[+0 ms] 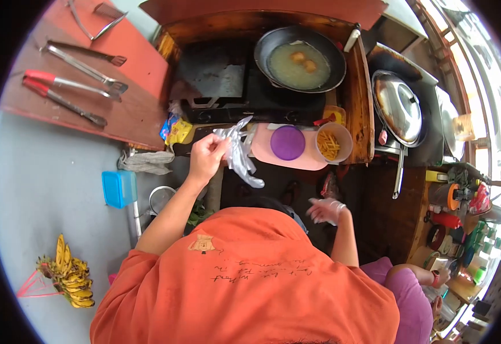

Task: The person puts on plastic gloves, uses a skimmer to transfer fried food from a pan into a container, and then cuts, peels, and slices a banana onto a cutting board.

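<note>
My left hand (207, 158) is bare and pinches a clear plastic glove (242, 156), whose fingers dangle loosely in front of the stove. On my right hand (326, 211) sits a similar thin transparent glove; that hand hovers lower on the right, fingers loosely apart, holding nothing. Beyond the dangling glove, a pink cutting board (299, 163) carries a round purple lid (288, 143). A tub of cut fries or similar yellow strips (328, 144) stands at the board's right end. Farther back, a black wok (263, 64) holds oil with a few golden pieces frying in it.
Several tongs (84, 69) lie on the reddish counter at upper left. A lidded pan (397, 109) stands on the right. Bananas (72, 275) and a blue container (118, 189) are at left. A co-worker in purple (402, 292) is close on my right.
</note>
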Demonstrator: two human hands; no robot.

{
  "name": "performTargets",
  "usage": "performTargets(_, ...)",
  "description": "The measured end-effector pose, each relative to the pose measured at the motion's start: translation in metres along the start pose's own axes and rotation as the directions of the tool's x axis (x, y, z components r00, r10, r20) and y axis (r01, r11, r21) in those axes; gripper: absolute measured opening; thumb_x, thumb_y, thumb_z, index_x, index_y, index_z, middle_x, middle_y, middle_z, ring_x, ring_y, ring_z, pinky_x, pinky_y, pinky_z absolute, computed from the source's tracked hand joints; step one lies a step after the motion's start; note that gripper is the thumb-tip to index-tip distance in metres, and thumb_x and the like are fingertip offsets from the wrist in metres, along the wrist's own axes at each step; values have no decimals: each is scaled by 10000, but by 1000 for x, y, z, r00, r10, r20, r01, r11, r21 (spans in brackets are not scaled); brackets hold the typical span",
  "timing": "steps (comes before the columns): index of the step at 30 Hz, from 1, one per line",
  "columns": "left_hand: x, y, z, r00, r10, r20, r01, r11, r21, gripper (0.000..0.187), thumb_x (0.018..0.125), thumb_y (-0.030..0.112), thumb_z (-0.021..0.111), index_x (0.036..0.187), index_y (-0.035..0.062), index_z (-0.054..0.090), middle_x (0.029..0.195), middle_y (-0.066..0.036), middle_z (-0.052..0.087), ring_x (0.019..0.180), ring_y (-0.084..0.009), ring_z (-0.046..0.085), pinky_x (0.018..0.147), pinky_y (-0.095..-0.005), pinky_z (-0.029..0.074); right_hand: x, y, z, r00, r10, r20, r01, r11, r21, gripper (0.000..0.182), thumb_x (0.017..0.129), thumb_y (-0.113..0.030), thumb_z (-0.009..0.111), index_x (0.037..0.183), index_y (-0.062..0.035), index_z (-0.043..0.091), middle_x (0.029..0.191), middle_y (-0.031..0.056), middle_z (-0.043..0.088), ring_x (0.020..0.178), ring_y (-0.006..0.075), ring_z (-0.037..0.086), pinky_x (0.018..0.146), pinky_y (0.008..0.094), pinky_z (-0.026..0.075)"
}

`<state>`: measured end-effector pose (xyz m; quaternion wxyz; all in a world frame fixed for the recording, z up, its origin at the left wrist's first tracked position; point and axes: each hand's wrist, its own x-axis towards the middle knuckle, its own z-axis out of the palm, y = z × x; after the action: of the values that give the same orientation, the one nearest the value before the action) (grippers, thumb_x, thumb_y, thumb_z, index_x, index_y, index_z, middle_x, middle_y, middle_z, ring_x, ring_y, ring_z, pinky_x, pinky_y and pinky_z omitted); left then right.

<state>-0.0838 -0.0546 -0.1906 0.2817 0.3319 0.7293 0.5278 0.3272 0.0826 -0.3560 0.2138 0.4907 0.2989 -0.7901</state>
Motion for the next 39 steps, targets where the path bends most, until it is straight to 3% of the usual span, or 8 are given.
performTargets(8, 7, 17, -24, 968, 235, 89, -224, 968, -116, 311, 920, 245, 803, 721, 48, 668, 650, 61, 590, 621, -17, 456, 558, -235, 369, -107, -179, 256, 397, -917, 24, 629, 253, -735, 486, 891, -471, 719, 969, 7, 759, 764, 160, 715, 715, 283, 702, 683, 388, 539)
performTargets(10, 4, 25, -28, 972, 172, 157, -126, 955, -267, 296, 914, 234, 810, 719, 61, 671, 666, 66, 597, 633, -10, 455, 566, -223, 365, -96, -202, 286, 333, -942, 31, 541, 164, -825, 508, 874, -473, 738, 971, 26, 747, 779, 189, 721, 760, 376, 711, 706, 422, 547)
performTargets(15, 11, 26, -63, 956, 136, 259, -20, 913, -407, 305, 884, 205, 840, 682, 100, 637, 701, 75, 585, 649, -10, 425, 592, -211, 351, -83, -208, 311, 475, -879, 28, 788, 411, -458, 214, 874, -201, 782, 849, 8, 743, 665, 39, 678, 564, 89, 638, 517, 275, 515)
performTargets(22, 5, 41, -89, 905, 360, 225, -315, 925, -212, 300, 882, 139, 811, 680, 24, 622, 707, 25, 670, 641, -11, 479, 552, -238, 388, -87, -197, 302, 303, -910, -283, 719, 413, -559, 167, 818, -142, 746, 845, 18, 706, 719, 63, 688, 577, 104, 636, 508, 270, 500)
performTargets(30, 0, 67, -104, 667, 662, 342, -728, 676, 113, 216, 801, 32, 780, 712, 7, 584, 840, -99, 711, 714, -251, 657, 668, -335, 516, -125, -200, 333, 230, -865, -445, 187, 488, -852, 262, 811, -246, 652, 950, -48, 752, 986, 261, 723, 986, 430, 699, 885, 472, 551)
performTargets(34, -13, 87, -99, 593, 760, 268, -801, 519, 300, 158, 775, 4, 738, 914, 20, 665, 997, -127, 711, 862, -310, 673, 806, -382, 554, -118, -199, 319, 190, -901, -391, 63, 408, -911, 251, 847, -235, 615, 886, -17, 732, 981, 268, 723, 966, 433, 707, 851, 489, 565)
performTargets(36, -24, 95, -97, 296, 881, 368, -955, 287, 81, 261, 758, -23, 698, 1017, 11, 685, 1074, -157, 706, 915, -348, 688, 867, -393, 568, -120, -198, 321, 200, -904, -377, -7, 384, -924, 255, 858, -233, 607, 868, -6, 724, 976, 271, 722, 954, 430, 712, 833, 489, 572)
performTargets(39, -24, 72, -74, 408, 793, 452, -912, 374, 168, 343, 769, -36, 634, 1106, -10, 692, 1113, -200, 704, 970, -383, 694, 877, -420, 575, -121, -187, 337, 29, -988, -152, -6, 152, -988, 240, 892, -207, 602, 846, 1, 711, 890, 219, 717, 842, 408, 730, 731, 489, 588)
